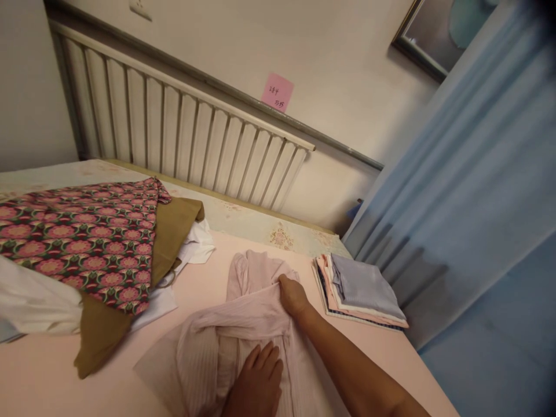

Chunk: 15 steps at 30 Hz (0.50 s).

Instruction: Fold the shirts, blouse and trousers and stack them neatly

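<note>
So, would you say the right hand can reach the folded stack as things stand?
Probably yes: the folded stack lies close by with nothing visibly between, though the right hand would first have to release the pale pink garment it pinches.

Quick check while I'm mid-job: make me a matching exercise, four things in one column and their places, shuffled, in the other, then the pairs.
Things
1. Pink note
2. Pale mauve garment
3. Folded stack
4. Flowered cloth

Places
A. At the right, beside the blue curtain
B. At the left, over olive-brown cloth
C. On the wall
D. Gripped by the right hand

Pairs: 1-C, 2-D, 3-A, 4-B
</note>
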### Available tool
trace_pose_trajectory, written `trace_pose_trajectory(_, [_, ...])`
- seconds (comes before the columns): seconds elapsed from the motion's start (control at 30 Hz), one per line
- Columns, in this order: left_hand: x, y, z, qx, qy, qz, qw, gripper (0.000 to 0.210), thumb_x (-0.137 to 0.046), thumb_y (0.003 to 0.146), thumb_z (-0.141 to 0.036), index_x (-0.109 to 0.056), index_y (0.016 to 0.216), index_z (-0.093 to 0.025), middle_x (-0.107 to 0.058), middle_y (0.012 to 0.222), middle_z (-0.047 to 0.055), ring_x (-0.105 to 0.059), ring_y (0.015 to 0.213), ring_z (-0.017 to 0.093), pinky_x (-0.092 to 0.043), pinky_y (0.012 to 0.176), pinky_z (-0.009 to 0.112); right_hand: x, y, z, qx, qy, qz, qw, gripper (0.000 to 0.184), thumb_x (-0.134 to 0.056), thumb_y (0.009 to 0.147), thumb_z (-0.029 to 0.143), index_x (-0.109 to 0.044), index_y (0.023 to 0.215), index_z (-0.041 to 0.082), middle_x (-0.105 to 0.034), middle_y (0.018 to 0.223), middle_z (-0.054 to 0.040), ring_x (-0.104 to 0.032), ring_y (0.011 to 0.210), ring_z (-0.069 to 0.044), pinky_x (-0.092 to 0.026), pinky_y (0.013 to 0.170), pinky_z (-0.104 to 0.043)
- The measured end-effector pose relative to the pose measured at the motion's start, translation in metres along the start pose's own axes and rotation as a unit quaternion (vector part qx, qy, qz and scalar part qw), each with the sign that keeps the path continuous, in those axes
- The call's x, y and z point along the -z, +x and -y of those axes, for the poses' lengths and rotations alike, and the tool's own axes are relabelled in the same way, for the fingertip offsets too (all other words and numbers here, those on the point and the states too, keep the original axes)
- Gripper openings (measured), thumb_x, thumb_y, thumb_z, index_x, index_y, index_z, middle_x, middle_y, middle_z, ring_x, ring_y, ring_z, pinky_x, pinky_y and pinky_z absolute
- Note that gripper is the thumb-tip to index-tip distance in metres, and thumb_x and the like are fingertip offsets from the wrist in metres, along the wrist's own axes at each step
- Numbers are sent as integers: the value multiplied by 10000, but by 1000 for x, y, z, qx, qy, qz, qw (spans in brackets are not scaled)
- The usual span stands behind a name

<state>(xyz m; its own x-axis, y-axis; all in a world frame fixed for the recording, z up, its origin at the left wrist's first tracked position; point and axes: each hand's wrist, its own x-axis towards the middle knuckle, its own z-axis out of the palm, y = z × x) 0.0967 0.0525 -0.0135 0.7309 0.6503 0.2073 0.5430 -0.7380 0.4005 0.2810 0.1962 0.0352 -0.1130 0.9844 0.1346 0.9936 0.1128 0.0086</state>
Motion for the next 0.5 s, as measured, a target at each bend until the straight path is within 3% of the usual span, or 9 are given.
trace_pose_trajectory(0.13, [-6, 1, 2, 1, 10, -12, 1000, 413, -451, 912, -294, -543, 1300, -186, -499, 1427, 84, -381, 1360, 245, -268, 1134, 441, 0, 12, 6, 8, -8, 0, 1000, 239, -413, 879, 95, -528, 1069, 184, -684, 873, -88, -647, 777, -215, -398, 687, -300])
trace_pose_trajectory(0.3, [-10, 2, 5, -7, 12, -18, 1000, 401, -470, 904, -290, -556, 1284, -196, -518, 1412, 73, -390, 1354, 240, -267, 1137, 429, -9, 12, 21, 35, 7, -19, 999, 223, -444, 841, 74, -563, 997, 179, -641, 1001, -104, -591, 942, -217, -413, 797, -309])
trace_pose_trajectory(0.5, [-12, 3, 5, -3, 9, -15, 1000, 411, -455, 910, -303, -552, 1295, -194, -514, 1416, 75, -388, 1357, 247, -278, 1130, 440, -12, 5, 20, 82, 58, -39, 994, 251, -421, 895, 102, -585, 1062, 193, -627, 1060, -67, -549, 1016, -165, -407, 892, -259])
